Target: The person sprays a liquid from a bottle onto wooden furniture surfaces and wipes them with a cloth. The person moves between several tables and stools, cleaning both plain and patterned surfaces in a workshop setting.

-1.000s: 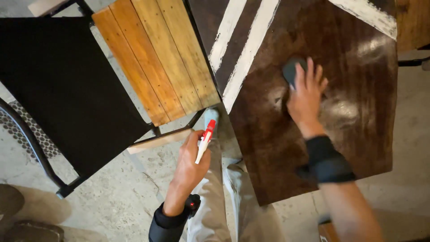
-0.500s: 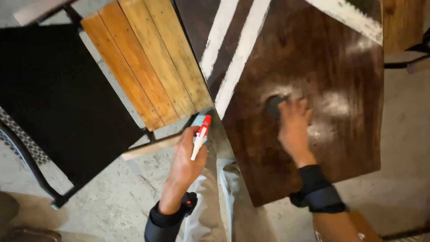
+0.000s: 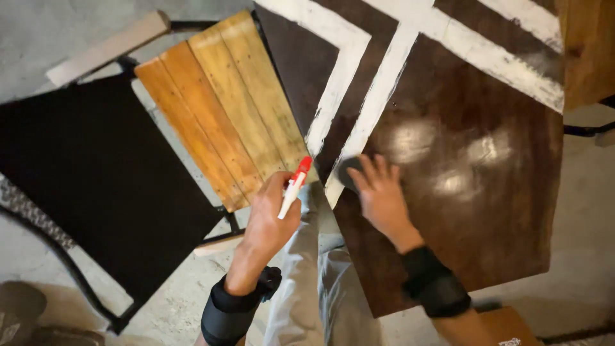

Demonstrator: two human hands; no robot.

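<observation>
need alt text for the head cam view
Right hand presses a dark pad onto a dark wooden tabletop with white stripes; left hand holds a red-capped spray bottle beside a slatted wooden chair.

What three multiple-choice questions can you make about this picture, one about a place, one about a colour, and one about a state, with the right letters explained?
1. Where does the right hand rest?
A. on the dark table top
B. on the black chair seat
C. on the floor

2. What colour is the tip of the spray bottle in the left hand?
A. green
B. red
C. yellow

3. How is the left hand?
A. open and empty
B. flat on the table
C. closed around the bottle

Answers:
1 A, the hand presses a dark cloth on the table, near a white stripe.
2 B, the tip above the white body is red.
3 C, the fingers wrap the bottle, held off the table edge, in front of the wooden slat seat.
</observation>
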